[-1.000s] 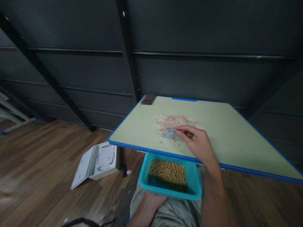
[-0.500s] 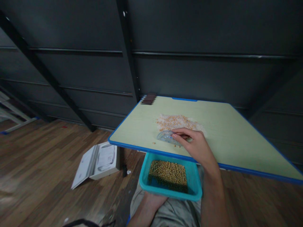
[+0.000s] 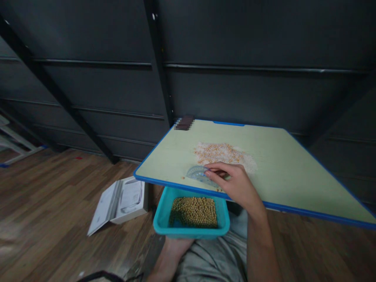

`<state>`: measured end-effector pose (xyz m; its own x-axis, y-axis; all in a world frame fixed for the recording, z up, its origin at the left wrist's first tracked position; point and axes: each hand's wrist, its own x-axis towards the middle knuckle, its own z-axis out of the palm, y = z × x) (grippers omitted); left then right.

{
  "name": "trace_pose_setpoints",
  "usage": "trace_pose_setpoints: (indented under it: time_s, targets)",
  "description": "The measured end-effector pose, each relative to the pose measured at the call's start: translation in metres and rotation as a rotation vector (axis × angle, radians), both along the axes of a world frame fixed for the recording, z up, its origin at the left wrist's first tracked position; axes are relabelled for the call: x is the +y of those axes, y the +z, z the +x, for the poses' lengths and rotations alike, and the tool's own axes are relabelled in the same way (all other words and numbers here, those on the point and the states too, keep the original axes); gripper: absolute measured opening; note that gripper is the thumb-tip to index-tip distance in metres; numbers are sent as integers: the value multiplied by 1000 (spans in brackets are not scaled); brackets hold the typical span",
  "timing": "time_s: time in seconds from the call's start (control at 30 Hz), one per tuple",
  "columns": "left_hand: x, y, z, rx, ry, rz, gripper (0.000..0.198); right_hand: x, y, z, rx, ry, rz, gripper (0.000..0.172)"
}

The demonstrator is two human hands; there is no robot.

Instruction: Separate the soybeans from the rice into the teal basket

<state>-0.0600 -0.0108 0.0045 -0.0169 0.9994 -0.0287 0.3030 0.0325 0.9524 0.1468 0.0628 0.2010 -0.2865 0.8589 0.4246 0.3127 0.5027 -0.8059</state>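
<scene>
My right hand (image 3: 232, 178) pinches a clear protractor (image 3: 197, 172) by its right part, its flat side low over the near edge of the table. A few loose soybeans (image 3: 219, 190) lie beside the protractor. Just beyond it spreads a patch of soybeans mixed with white grains (image 3: 221, 152), probably rice. Under the table edge, a turquoise basin (image 3: 192, 234) holds many soybeans (image 3: 196, 211). My left hand (image 3: 179, 243) is beneath the basin's near side, supporting it; its fingers are hidden under it.
The pale green table (image 3: 293, 176) has a blue rim. A dark, partly pixelated object (image 3: 185, 123) sits at its far left corner. An opened white box (image 3: 129, 199) lies on the wooden floor (image 3: 58, 207). Black panels (image 3: 235, 39) rise behind.
My right hand has drawn the protractor left and slightly nearer to me. The basin has shifted left with my left hand under it.
</scene>
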Motion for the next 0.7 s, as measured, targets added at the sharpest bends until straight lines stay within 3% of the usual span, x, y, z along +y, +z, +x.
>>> trace_pose_setpoints:
  time_s: [0.1,0.27,0.4,0.53,0.7]
  targets:
    - [5,0,-9,-37,50,-29,37,1,-2,-3,-6,-17,17,17]
    - [17,15,-20,-801,-79,-206,47,3,-2,-15,-63,-44,84,18]
    - [19,13,-27,-1280,-79,-209,44,4,2,-30,-110,-25,149,19]
    - [19,8,-27,-1381,26,-195,44,1,4,-37,-150,29,157,19]
    - [20,16,-31,-1433,-8,-331,45,-2,7,-24,-105,-4,149,18]
